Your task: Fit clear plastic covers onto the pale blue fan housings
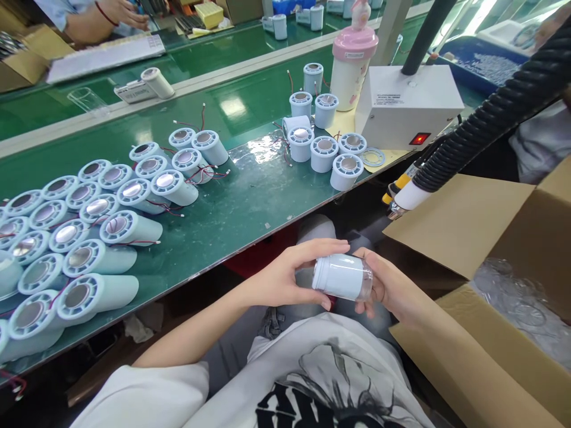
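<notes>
both hands hold one pale blue cylinder (342, 276) lying sideways over the lap, below the edge of the green worktop (241, 202). the left hand (285, 276) has its grip curled around the capped end, fingers over the top and thumb beneath. the right hand (392, 288) cups the clear end, fingers wrapped behind it. rows of like cylinders (84, 238) lie on the worktop to the left, and an open cardboard box (486, 238) stands at the right.

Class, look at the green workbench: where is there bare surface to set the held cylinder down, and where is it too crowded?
Both hands, left hand and right hand, hold the white cylinder over the lap. Free patch: the green bench between the lying cylinders at left and the upright cluster beside the white box. Both those groups are crowded; loose wires edge the gap.
</notes>
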A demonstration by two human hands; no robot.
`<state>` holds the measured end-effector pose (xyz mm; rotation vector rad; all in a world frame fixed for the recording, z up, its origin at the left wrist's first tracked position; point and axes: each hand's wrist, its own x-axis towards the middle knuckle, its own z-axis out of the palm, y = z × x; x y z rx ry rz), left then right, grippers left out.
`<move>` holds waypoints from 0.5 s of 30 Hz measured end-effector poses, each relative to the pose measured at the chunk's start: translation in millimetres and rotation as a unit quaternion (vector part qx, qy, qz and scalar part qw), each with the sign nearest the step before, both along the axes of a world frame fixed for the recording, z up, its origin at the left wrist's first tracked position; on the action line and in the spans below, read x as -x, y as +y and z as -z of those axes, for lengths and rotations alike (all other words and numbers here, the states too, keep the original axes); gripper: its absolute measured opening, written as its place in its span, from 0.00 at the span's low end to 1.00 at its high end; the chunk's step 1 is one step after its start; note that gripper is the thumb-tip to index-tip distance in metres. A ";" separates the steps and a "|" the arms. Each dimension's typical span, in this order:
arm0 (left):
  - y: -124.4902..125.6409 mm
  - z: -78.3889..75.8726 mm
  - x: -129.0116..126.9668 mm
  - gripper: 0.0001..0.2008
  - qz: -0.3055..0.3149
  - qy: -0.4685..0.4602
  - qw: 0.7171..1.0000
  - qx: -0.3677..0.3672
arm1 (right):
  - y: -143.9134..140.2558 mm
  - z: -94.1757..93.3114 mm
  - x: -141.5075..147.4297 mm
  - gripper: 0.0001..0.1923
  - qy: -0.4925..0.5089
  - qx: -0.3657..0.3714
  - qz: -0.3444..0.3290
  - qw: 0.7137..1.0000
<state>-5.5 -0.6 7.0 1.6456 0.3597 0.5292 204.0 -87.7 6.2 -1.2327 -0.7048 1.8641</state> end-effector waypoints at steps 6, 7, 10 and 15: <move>0.7 3.0 -3.2 0.43 -0.014 -0.007 0.997 0.075 | -6.4 4.2 -4.9 0.21 -0.009 -0.077 0.033 0.996; 1.8 3.2 -4.1 0.42 -0.012 -0.011 0.998 0.069 | -7.4 4.2 -5.8 0.21 -0.012 -0.083 0.037 0.996; 5.2 2.7 -7.0 0.41 -0.007 -0.024 0.999 0.036 | -9.8 2.4 -8.2 0.20 -0.015 -0.096 0.049 0.994; 7.4 -1.3 -10.9 0.40 -0.001 -0.022 1.000 -0.008 | -11.2 -2.7 -11.6 0.19 -0.023 -0.110 0.066 0.991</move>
